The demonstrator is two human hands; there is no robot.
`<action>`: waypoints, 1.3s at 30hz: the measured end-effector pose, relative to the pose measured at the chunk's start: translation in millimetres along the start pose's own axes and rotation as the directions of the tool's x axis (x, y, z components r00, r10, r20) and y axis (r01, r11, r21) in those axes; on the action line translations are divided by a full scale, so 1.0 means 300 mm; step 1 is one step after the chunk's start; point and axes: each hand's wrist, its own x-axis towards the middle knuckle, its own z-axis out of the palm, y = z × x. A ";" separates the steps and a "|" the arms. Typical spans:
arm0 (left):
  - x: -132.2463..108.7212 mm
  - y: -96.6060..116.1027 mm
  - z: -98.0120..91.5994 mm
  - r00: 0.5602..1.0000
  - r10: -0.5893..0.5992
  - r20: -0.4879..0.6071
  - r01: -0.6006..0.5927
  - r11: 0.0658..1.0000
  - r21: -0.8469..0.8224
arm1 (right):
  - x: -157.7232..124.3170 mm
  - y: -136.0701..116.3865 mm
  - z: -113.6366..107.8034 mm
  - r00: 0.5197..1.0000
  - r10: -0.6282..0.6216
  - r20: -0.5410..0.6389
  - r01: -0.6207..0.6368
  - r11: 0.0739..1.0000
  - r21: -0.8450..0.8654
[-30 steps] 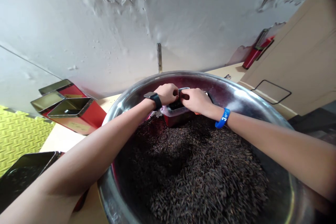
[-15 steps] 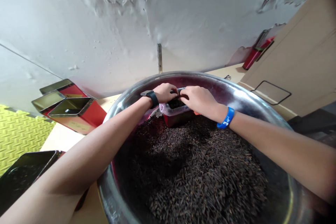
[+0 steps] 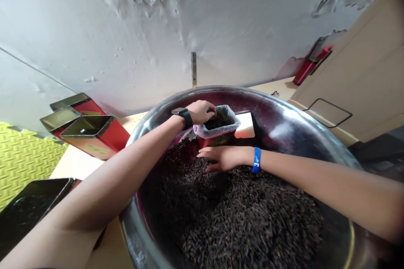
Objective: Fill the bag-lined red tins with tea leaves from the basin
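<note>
A red tin (image 3: 217, 139) stands in the loose dark tea leaves (image 3: 252, 214) inside a big metal basin (image 3: 143, 132). A clear plastic bag (image 3: 235, 125) lines the tin and folds over its rim, with dark leaves inside. My left hand (image 3: 202, 112), with a dark watch on the wrist, curls its fingers over the tin's left rim and the bag edge. Just in front of the tin, my right hand (image 3: 224, 157) is low over the leaves, fingers stretched and apart, holding nothing. A blue band circles that wrist.
Several open red tins (image 3: 97, 138) stand left of the basin on a pale table. A dark tray-like container (image 3: 31, 201) lies nearer. A pale box-shaped thing (image 3: 245, 126) sits right of the lined tin. Farther right are a cabinet (image 3: 356, 71) and more red tins (image 3: 307, 69).
My right hand has left the tin's rim and moved down toward me, over the leaves, its fingers opening. The tin's opening and the pale box now show. My left hand stays at the rim.
</note>
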 end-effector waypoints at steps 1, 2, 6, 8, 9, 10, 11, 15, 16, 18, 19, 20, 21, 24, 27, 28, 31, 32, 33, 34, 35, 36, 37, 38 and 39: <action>0.000 0.000 0.000 1.000 -0.001 -0.002 0.001 1.000 0.004 | 0.008 0.013 0.020 1.000 0.007 0.006 -0.007 1.000 0.024; -0.001 0.000 0.001 1.000 -0.005 -0.005 0.005 1.000 0.010 | 0.017 0.022 0.040 1.000 0.011 0.014 -0.012 0.998 0.055; -0.007 -0.006 0.000 0.999 -0.033 0.003 0.033 0.999 0.017 | 0.049 0.035 0.115 0.999 0.051 -0.001 -0.050 0.983 0.178; -0.009 -0.012 -0.001 0.999 -0.046 0.021 0.046 0.999 0.011 | 0.066 0.036 0.140 0.996 0.086 -0.022 -0.079 0.973 0.215; -0.010 -0.015 -0.002 0.998 -0.052 0.025 0.052 0.999 0.009 | 0.075 0.035 0.148 0.994 0.106 -0.033 -0.096 0.968 0.233; -0.011 -0.018 -0.004 0.998 -0.061 0.028 0.061 0.998 0.009 | 0.087 0.033 0.153 0.991 0.129 -0.045 -0.114 0.961 0.253; -0.013 -0.019 -0.006 0.997 -0.066 0.030 0.066 0.998 0.010 | 0.102 0.029 0.156 0.987 0.153 -0.054 -0.132 0.952 0.278; -0.024 -0.012 -0.018 0.997 -0.069 0.039 0.069 0.998 0.008 | 0.195 0.001 0.165 0.966 0.235 -0.109 -0.174 0.900 0.400; -0.026 -0.010 -0.021 0.997 -0.069 0.040 0.069 0.998 0.006 | 0.225 -0.005 0.170 0.962 0.242 -0.130 -0.164 0.887 0.432; -0.029 -0.009 -0.023 0.997 -0.067 0.042 0.067 0.998 0.002 | 0.287 -0.013 0.186 0.950 0.244 -0.194 -0.120 0.861 0.494; -0.028 -0.010 -0.023 0.997 -0.065 0.043 0.065 0.998 0.001 | 0.315 -0.015 0.196 0.941 0.246 -0.234 -0.092 0.848 0.522; -0.027 -0.013 -0.022 0.997 -0.063 0.042 0.063 0.998 0.002 | 0.339 -0.015 0.206 0.929 0.254 -0.271 -0.065 0.830 0.554; -0.026 -0.016 -0.021 0.997 -0.063 0.040 0.062 0.998 0.004 | 0.357 -0.015 0.215 0.918 0.264 -0.295 -0.041 0.805 0.592; -0.021 -0.024 -0.016 0.997 -0.062 0.046 0.062 0.998 0.006 | 0.370 -0.016 0.230 0.919 0.290 -0.269 -0.013 0.701 0.713; -0.018 -0.028 -0.013 0.997 -0.060 0.049 0.060 0.998 0.001 | 0.335 -0.030 0.213 0.932 0.296 -0.209 -0.044 0.665 0.745; -0.018 -0.028 -0.013 0.997 -0.057 0.046 0.057 0.998 0.000 | 0.318 -0.039 0.203 0.935 0.292 -0.201 -0.051 0.672 0.739; -0.018 -0.026 -0.012 0.997 -0.059 0.040 0.059 0.998 0.003 | 0.269 -0.072 0.169 0.954 0.241 -0.181 -0.054 0.727 0.684; -0.019 -0.025 -0.012 0.997 -0.060 0.040 0.060 0.998 0.005 | 0.255 -0.083 0.161 0.959 0.226 -0.174 -0.060 0.755 0.652; -0.019 -0.024 -0.012 0.997 -0.061 0.042 0.061 0.998 0.006 | 0.243 -0.094 0.156 0.962 0.218 -0.164 -0.071 0.781 0.621; -0.020 -0.022 -0.012 0.997 -0.063 0.042 0.062 0.998 0.008 | 0.232 -0.105 0.153 0.964 0.217 -0.154 -0.083 0.796 0.600; -0.021 -0.020 -0.012 0.997 -0.064 0.042 0.064 0.998 0.010 | 0.220 -0.116 0.152 0.966 0.218 -0.142 -0.092 0.796 0.598; -0.022 -0.019 -0.012 0.997 -0.065 0.045 0.065 0.998 0.012 | 0.209 -0.127 0.153 0.968 0.217 -0.128 -0.094 0.782 0.616; -0.022 -0.018 -0.012 0.997 -0.068 0.048 0.068 0.998 0.014 | 0.197 -0.138 0.155 0.969 0.218 -0.116 -0.094 0.758 0.645; -0.022 -0.016 -0.013 0.996 -0.072 0.051 0.071 0.997 0.016 | 0.184 -0.150 0.156 0.970 0.220 -0.105 -0.093 0.732 0.675; -0.022 -0.016 -0.013 0.996 -0.073 0.054 0.073 0.997 0.018 | 0.170 -0.162 0.157 0.969 0.225 -0.102 -0.092 0.710 0.698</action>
